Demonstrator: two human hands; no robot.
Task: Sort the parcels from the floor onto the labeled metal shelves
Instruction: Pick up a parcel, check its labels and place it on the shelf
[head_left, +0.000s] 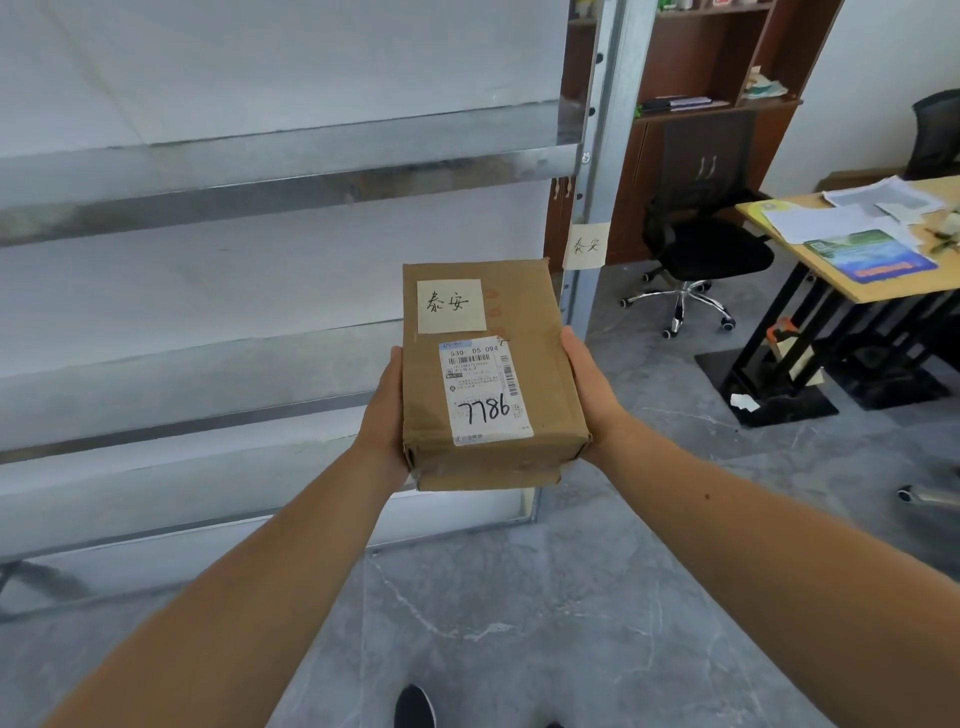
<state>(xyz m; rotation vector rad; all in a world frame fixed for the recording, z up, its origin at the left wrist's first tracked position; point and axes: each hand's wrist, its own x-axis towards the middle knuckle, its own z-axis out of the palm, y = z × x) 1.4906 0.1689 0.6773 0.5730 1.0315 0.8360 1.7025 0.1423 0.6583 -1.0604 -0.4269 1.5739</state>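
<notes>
I hold a brown cardboard parcel (540, 374) in front of me, at the right end of the metal shelves (291, 176). It carries a pale handwritten note and a white shipping label marked 7786. My left hand (383, 415) grips its left side and my right hand (587, 389) grips its right side, fingers underneath and hidden. On the shelf's right upright post (597, 156) sticks a pale note (587, 245) with the same handwritten characters as the parcel's note. The shelf boards in view hold nothing.
A black office chair (701, 254) stands right of the post, before a dark wooden cabinet (717, 104). A wooden desk (862, 270) with papers fills the right side. Grey marble floor (545, 597) lies below; my shoe (414, 706) shows at the bottom edge.
</notes>
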